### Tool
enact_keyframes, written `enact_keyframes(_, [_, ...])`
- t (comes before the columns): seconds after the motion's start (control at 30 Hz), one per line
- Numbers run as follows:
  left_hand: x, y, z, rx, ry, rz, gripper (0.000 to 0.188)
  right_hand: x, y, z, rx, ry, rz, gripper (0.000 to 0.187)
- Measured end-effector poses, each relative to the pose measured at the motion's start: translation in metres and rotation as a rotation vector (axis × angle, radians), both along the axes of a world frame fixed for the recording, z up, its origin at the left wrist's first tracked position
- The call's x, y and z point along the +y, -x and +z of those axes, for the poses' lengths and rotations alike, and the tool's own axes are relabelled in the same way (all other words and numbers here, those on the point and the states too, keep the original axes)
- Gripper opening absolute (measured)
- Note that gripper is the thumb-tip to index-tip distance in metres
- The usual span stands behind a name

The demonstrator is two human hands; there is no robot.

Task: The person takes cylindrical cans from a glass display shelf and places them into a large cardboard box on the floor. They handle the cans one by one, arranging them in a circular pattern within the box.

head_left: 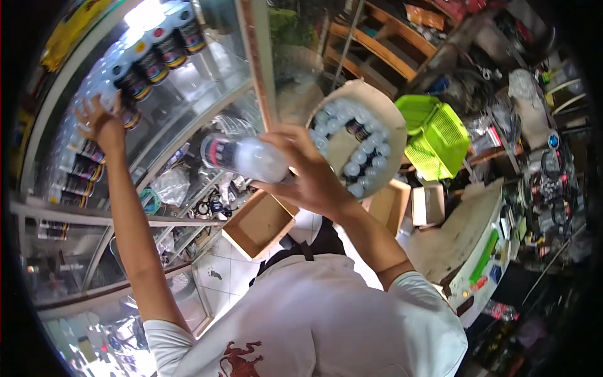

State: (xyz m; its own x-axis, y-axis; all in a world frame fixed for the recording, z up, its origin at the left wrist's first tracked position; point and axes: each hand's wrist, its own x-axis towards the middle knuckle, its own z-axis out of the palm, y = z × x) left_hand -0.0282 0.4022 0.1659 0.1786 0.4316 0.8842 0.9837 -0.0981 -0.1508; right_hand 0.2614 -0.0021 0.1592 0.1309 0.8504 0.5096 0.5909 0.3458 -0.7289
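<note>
My left hand (103, 122) reaches into the glass display case with its fingers spread over a row of spray cans (151, 66). Those cans are dark with pale caps and stand in a curved line along the shelf. It may be touching the cans under it, but I cannot tell. In my right hand (308, 173) lies a spray can (235, 157) on its side, with a frosted clear cap and a dark label with a pink-red patch. It is slightly blurred, and the capped end is toward my palm.
An open cardboard box (392, 113) holds several capped spray cans. Beside it is a bright green plastic basket (433, 135). A shallow cardboard box (260, 223) sits below my right hand. A wooden rack (383, 38) and a cluttered counter (465, 235) stand to the right.
</note>
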Motion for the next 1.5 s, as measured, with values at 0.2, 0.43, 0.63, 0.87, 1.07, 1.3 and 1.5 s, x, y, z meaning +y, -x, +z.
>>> enact_keyframes(0.2, [-0.051,-0.003,0.014,-0.134,0.055,-0.218,0.061,-0.096,-0.090,-0.048,0.185,0.413,-0.444,0.066])
enact_keyframes(0.43, [-0.124,-0.021,0.028,-0.404,0.174,-0.525,0.064,-0.090,-0.201,-0.255,-0.128,0.420,-0.595,0.069])
enact_keyframes(0.63, [-0.225,-0.051,0.017,-0.546,0.324,-0.691,0.069,-0.073,-0.232,-0.355,-0.287,0.596,-0.639,0.073])
enact_keyframes(0.87, [-0.314,-0.085,-0.016,-0.632,0.491,-0.781,0.080,-0.069,-0.245,-0.368,-0.313,0.734,-0.372,0.073])
enact_keyframes(1.07, [-0.347,-0.163,-0.056,-0.614,0.689,-0.821,0.092,-0.081,-0.219,-0.419,-0.539,0.741,-0.327,0.064])
enact_keyframes(1.3, [-0.362,-0.269,-0.115,-0.620,0.975,-0.872,0.082,-0.075,-0.201,-0.428,-0.698,0.692,-0.281,0.028])
enact_keyframes(1.5, [-0.358,-0.363,-0.182,-0.465,1.148,-0.960,0.072,-0.082,-0.203,-0.458,-0.786,0.568,-0.398,0.037])
